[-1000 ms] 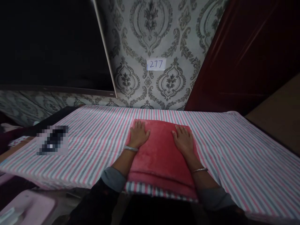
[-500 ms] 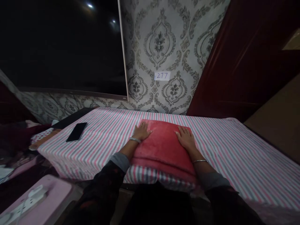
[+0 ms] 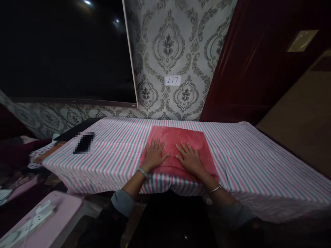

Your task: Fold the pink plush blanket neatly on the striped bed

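Note:
A folded red cloth (image 3: 178, 141) lies flat on a table covered with a pink, grey and white striped sheet (image 3: 258, 162). My left hand (image 3: 154, 154) rests palm down on the cloth's near left part, fingers spread. My right hand (image 3: 189, 157) lies flat on its near middle, fingers stretched out. Both wrists wear thin bangles. Neither hand holds anything.
A dark phone (image 3: 84, 143) lies on the sheet at the far left. Patterned wallpaper with a small label reading 277 (image 3: 172, 80) stands behind the table, a dark screen (image 3: 64, 51) to its left. A pink surface with a white power strip (image 3: 33, 217) sits low left.
Both hands have slid toward me along the red cloth and come closer together. The view has shifted back slightly.

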The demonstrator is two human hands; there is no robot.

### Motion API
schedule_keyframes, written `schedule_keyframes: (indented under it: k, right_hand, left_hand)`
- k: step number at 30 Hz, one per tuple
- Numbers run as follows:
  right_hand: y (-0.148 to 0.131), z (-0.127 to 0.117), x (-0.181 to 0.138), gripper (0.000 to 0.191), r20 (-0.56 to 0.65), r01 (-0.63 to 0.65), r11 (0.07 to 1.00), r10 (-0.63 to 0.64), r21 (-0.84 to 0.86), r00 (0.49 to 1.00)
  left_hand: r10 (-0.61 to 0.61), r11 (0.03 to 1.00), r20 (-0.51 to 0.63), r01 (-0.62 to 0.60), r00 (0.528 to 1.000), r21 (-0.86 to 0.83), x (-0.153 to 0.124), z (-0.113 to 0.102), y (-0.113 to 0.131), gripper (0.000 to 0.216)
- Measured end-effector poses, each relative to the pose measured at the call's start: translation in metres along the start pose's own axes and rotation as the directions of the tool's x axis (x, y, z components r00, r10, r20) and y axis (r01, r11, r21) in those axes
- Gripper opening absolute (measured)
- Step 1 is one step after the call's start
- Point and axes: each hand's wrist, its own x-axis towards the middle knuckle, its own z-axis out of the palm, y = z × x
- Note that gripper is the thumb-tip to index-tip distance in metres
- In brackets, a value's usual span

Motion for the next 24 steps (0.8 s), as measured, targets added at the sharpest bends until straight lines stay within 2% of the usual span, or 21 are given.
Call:
schedule_keyframes:
  k: [6, 14, 20, 24]
  right_hand:
    - [0.005, 0.021, -0.014, 0.057, -0.053, 0.017, 0.999, -0.019, -0.039, 0.998]
    - [0.008, 0.020, -0.017, 0.056, -0.078, 0.035, 0.997, -0.040, -0.062, 0.996]
    - [0.029, 0.026, -0.062, 0.055, -0.084, -0.053, 0.988, 0.041, -0.144, 0.996]
    - [0.044, 0.035, -0.103, 0.056, -0.156, -0.077, 0.990, 0.058, -0.117, 0.986]
  left_hand:
    - [0.005, 1.000, -0.052, -0.003, 0.999, 0.029, -0.009, 0.015, -0.003, 0.072]
    - [-0.005, 1.000, -0.051, 0.005, 0.999, 0.012, -0.010, 0.011, -0.002, 0.073]
    - [0.014, 0.999, -0.073, -0.012, 0.997, 0.033, -0.018, 0.010, -0.003, 0.071]
    - [0.017, 0.999, -0.113, -0.012, 0.993, 0.044, -0.036, 0.016, -0.009, 0.066]
